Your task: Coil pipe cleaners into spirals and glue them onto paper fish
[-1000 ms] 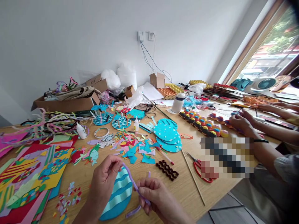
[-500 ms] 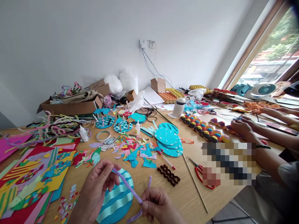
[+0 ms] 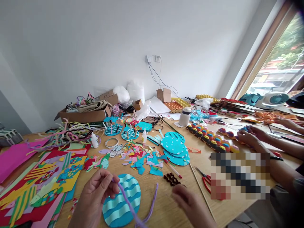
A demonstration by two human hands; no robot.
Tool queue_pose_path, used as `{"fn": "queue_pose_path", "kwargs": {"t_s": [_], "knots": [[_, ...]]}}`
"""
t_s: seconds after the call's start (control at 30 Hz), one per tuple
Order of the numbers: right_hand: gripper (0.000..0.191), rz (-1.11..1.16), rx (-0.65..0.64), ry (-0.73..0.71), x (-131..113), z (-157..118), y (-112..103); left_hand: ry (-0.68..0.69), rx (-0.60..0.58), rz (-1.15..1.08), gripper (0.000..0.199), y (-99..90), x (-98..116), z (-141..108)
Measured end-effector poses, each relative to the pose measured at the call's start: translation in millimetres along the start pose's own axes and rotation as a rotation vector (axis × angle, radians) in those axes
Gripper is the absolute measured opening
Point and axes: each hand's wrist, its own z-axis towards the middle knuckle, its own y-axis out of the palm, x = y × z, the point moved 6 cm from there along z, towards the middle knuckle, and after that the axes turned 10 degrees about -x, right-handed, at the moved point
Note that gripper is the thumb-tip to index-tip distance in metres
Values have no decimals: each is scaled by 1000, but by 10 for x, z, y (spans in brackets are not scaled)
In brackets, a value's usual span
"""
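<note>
My left hand [image 3: 97, 193] pinches one end of a purple fuzzy stem [image 3: 128, 202], which hangs down to the right and curls back up at its far part. Beneath it lies a round blue disc [image 3: 122, 213] with wavy light-blue strips. To the right, my right hand [image 3: 190, 204] is off the stem, blurred, with its fingers curled; whether anything is in it cannot be made out. Just behind that hand are brown wavy fuzzy stems [image 3: 171, 179] on the table.
Paper scraps [image 3: 140, 158], glue bottles [image 3: 144, 136] and stacked blue discs [image 3: 174, 145] lie ahead. Red-handled scissors [image 3: 206, 182] and a thin stick [image 3: 201, 191] are right. Coloured paper [image 3: 45, 180] covers the left. Another person's hands [image 3: 251, 136] work at the right.
My right hand has let go of the purple stem and moved right, near the brown stems. The stem's loose part now hangs lower. The camera view has shifted slightly.
</note>
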Motion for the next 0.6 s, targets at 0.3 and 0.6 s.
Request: {"fn": "queue_pose_path", "kwargs": {"t_s": [0.3, 0.6], "knots": [[16, -832, 167, 428, 666, -42, -723, -19, -23, -8, 42, 198, 84, -48], [24, -873, 119, 474, 809, 66, -811, -8, -99, -147, 22, 148, 7, 212]]}}
